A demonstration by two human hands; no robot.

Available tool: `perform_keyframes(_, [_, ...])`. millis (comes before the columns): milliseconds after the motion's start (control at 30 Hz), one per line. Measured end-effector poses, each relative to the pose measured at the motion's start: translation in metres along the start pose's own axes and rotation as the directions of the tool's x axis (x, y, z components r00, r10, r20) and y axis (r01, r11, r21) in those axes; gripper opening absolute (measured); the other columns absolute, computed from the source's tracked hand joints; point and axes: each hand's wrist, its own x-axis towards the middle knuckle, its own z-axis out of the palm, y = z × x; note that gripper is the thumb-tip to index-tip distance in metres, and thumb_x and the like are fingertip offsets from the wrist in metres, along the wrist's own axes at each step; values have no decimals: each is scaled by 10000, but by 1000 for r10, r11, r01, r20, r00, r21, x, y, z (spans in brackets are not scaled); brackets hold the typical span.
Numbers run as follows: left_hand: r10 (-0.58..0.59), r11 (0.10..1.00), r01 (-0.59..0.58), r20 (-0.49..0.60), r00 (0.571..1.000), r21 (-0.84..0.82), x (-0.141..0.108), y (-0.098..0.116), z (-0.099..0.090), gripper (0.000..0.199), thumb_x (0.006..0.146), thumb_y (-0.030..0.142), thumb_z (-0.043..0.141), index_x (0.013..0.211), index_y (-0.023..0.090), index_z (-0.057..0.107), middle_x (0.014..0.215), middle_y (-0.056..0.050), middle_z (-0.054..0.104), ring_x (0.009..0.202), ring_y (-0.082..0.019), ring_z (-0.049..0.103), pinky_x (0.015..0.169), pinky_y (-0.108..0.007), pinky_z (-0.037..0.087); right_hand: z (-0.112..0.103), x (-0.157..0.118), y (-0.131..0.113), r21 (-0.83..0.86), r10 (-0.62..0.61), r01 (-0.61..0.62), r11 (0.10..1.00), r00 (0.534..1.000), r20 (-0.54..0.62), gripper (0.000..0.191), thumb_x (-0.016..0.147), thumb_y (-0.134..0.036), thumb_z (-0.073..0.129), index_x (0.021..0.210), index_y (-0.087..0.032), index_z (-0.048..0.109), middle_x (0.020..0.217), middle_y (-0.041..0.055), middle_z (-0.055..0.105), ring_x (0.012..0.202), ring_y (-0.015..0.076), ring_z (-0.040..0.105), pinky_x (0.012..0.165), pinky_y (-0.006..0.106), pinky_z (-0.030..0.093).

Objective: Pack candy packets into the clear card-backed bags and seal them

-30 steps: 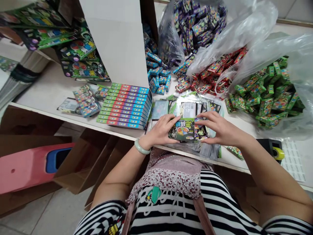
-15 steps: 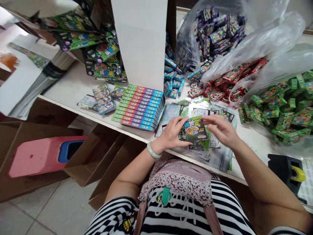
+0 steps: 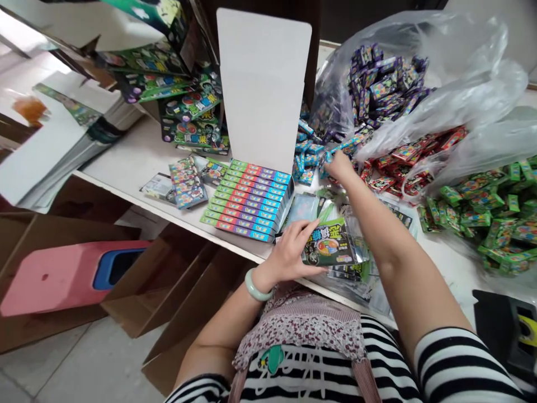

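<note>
My left hand (image 3: 292, 252) has its thumb and fingers closed around the left side of a dark printed plastic pouch (image 3: 329, 245) with a green top. It is held over a pile of similar flat pouches (image 3: 369, 291) at the table's front edge. Farther back, my right hand (image 3: 339, 166) is at the loose small blue boxes (image 3: 308, 160), its fingers curled down on one of them; the fingertips are partly hidden. Left of the pouches stands an open display box (image 3: 263, 84) with a raised white lid, filled with rows of small multicoloured boxes (image 3: 249, 198).
Clear plastic bags (image 3: 465, 73) spill purple boxes (image 3: 381, 84), red boxes (image 3: 413, 157) and green boxes (image 3: 482, 212). A black tape dispenser (image 3: 499, 319) is at right. Printed cartons (image 3: 193, 106) are stacked at left. Below stand cardboard boxes (image 3: 163, 280) and a pink stool (image 3: 62, 274).
My right hand has left the pouch and reached forward to the blue boxes. My left hand keeps its hold on the pouch. The whole view has shifted slightly.
</note>
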Motion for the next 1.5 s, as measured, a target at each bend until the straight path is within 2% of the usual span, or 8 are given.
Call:
perform_keyframes(233, [-4,1000,4,-47,999,-8,1,-6,2,1029,745,619,746,1553,229,242,1315,-166,471,1240,-345,522,1063,-552,478,-65,-104,46,747,135,-178,641,984,118,462,631,-391,765,1045,-208,671,948,26,712,750,156,644,678,313,552])
perform_keyframes(533, [10,998,-9,-9,1000,59,6,5,10,1008,723,583,783,1533,226,300,1318,-157,482,1243,-346,524,1072,-555,472,-101,-221,84,829,77,-128,544,992,102,574,614,-405,836,1144,-272,658,1029,12,733,920,189,684,828,362,570])
perform_keyframes(667, [-11,996,10,13,1000,85,7,6,11,1007,717,598,781,1524,214,319,1309,-151,485,1231,-340,529,1070,-545,475,-118,-243,111,704,2,-97,704,991,136,477,697,-336,737,1160,-252,655,1055,34,733,963,210,685,851,399,574])
perform_keyframes(833, [-20,996,13,69,997,90,15,13,17,983,727,606,770,1519,235,320,1299,-135,492,1230,-333,527,1077,-547,465,-127,-238,134,166,-160,114,979,941,298,240,751,-207,567,904,-237,750,1001,57,713,1004,249,667,955,470,532])
perform_keyframes(1033, [-8,994,-2,95,995,109,19,14,24,962,741,623,750,1510,224,332,1266,-134,502,1201,-325,542,1047,-521,486,-113,-253,137,-217,-160,143,966,985,-64,467,866,-342,607,1315,-217,587,1419,155,543,1348,347,469,1102,577,368])
perform_keyframes(1267, [23,993,-39,138,990,111,20,11,29,1008,729,646,746,1525,210,306,1284,-154,490,1194,-335,547,1041,-518,486,-102,-295,145,-237,-122,124,964,992,24,689,728,-371,757,1356,-211,520,1387,180,548,1289,387,506,1050,595,400])
perform_keyframes(1400, [69,989,-87,151,986,120,23,19,33,1027,735,651,739,1533,185,292,1297,-171,484,1215,-345,529,1053,-519,472,-120,-300,111,-157,-282,255,954,943,-179,701,775,-343,704,1424,-262,451,1416,143,505,1315,356,475,1086,546,396])
perform_keyframes(1500, [113,987,-130,162,980,97,23,25,34,1015,757,641,725,1542,181,275,1320,-176,474,1238,-344,511,1063,-510,463,-133,-301,78,-253,-401,366,896,910,-105,683,808,-343,699,1440,-287,447,1447,124,498,1326,372,444,1104,561,367])
